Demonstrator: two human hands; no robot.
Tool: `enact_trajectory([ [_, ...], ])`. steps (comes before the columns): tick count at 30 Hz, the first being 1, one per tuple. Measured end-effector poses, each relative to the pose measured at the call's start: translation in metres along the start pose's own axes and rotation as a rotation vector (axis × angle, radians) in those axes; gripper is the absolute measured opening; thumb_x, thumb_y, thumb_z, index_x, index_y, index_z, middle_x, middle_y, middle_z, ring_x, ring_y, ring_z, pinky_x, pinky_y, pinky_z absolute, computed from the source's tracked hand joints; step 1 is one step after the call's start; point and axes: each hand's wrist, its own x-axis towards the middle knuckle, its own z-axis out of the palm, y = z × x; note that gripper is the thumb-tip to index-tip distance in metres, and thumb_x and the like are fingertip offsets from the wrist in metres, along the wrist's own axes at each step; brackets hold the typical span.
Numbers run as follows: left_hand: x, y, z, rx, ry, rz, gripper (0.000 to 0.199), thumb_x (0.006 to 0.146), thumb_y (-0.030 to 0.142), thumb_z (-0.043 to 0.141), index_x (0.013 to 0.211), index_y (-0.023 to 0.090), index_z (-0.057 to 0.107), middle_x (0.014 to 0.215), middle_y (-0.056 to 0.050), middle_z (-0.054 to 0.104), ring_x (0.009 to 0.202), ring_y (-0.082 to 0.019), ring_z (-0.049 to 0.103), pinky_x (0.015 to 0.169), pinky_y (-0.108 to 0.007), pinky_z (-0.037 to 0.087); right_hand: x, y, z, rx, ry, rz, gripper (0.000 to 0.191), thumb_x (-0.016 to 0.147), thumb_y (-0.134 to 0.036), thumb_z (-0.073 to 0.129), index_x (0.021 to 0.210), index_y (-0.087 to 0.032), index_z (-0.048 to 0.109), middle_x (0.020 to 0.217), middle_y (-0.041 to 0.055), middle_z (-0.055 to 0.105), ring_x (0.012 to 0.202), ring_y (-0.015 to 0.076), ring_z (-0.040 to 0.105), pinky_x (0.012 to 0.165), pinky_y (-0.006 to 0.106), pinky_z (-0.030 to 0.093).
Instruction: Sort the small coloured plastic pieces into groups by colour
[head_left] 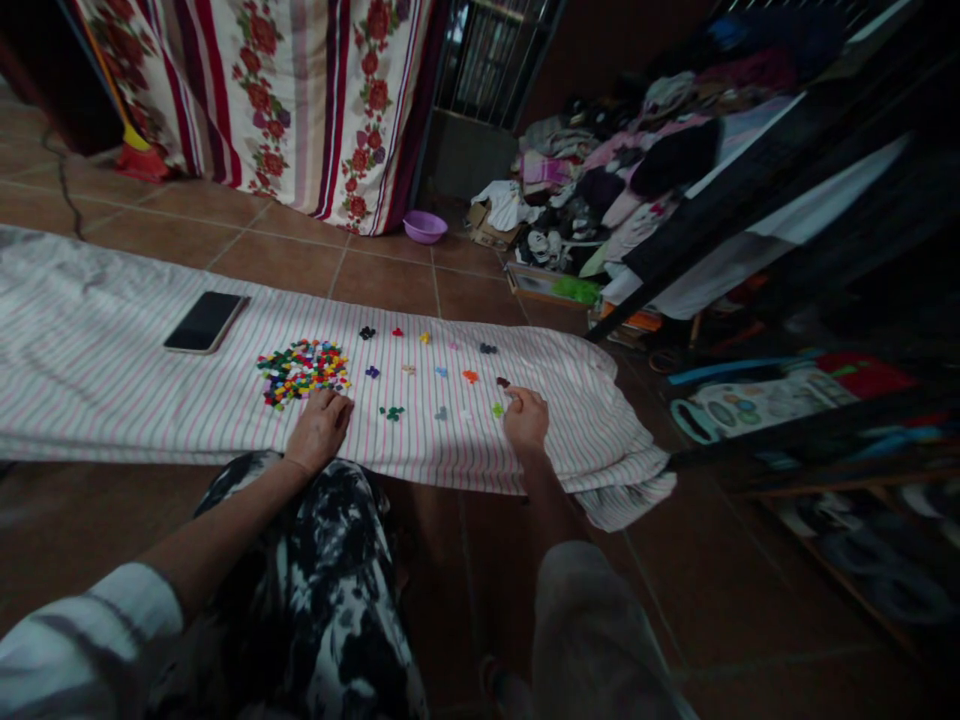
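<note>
A mixed pile of tiny coloured pieces [304, 370] lies on a striped cloth. My left hand [321, 428] rests at the pile's near edge with its fingers curled; whatever they hold is hidden. My right hand [527, 418] is closed, its fingertips beside a small brown cluster [502, 382]. Just below those fingertips lie lime-green pieces [497, 410]. Small groups sorted by colour sit in rows between the hands, among them black [367, 333], red [397, 331], yellow [425, 338], orange [470, 376], dark green [391, 413] and light blue [442, 372].
A phone [206, 322] lies left of the pile on the striped cloth [112, 340]. Beyond it are a floral curtain [300, 100], a purple basin [425, 227] and a red broom [142, 160] on the tiled floor. Heaped clothes [592, 170] and a dark frame stand at right.
</note>
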Motion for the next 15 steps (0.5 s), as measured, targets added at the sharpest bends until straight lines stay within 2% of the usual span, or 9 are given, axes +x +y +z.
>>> enact_trajectory([
  [3,-0.001,0.000,0.000,-0.022,0.005,-0.007,0.026,0.094,0.031,0.040,0.086,0.021,0.062,0.089,-0.010,0.058,0.091,-0.024,0.051,0.086,-0.041,0.047,-0.012,-0.025,-0.002,0.087,0.077,-0.034,0.033,0.082,-0.017,0.037,0.096,-0.016,0.068,0.098,0.0125,0.068,0.098,0.0237,0.061,0.093,0.040,0.047],
  [5,-0.001,-0.001,0.002,-0.040,0.007,-0.021,0.026,0.094,0.031,0.040,0.085,0.021,0.062,0.090,-0.010,0.058,0.092,-0.024,0.052,0.087,-0.041,0.048,-0.022,-0.045,-0.001,0.169,0.079,-0.069,0.033,0.085,-0.022,0.037,0.098,-0.016,0.067,0.098,0.0126,0.066,0.096,0.0227,0.062,0.090,0.038,0.049],
  [10,0.002,-0.008,0.002,-0.175,0.037,-0.102,0.020,0.090,0.024,0.043,0.086,0.020,0.063,0.097,-0.010,0.062,0.097,-0.023,0.056,0.092,-0.041,0.049,-0.059,-0.092,0.001,0.326,-0.021,-0.101,0.030,0.087,-0.029,0.040,0.095,-0.019,0.068,0.096,0.0104,0.067,0.094,0.0212,0.063,0.087,0.037,0.052],
  [15,0.009,-0.017,-0.007,-0.352,0.027,-0.247,0.023,0.084,0.019,0.043,0.087,0.019,0.065,0.096,-0.007,0.067,0.096,-0.021,0.062,0.094,-0.041,0.049,-0.090,-0.113,-0.003,0.427,-0.107,-0.061,0.030,0.086,-0.031,0.042,0.091,-0.020,0.069,0.097,0.0105,0.068,0.088,0.0210,0.065,0.084,0.038,0.054],
])
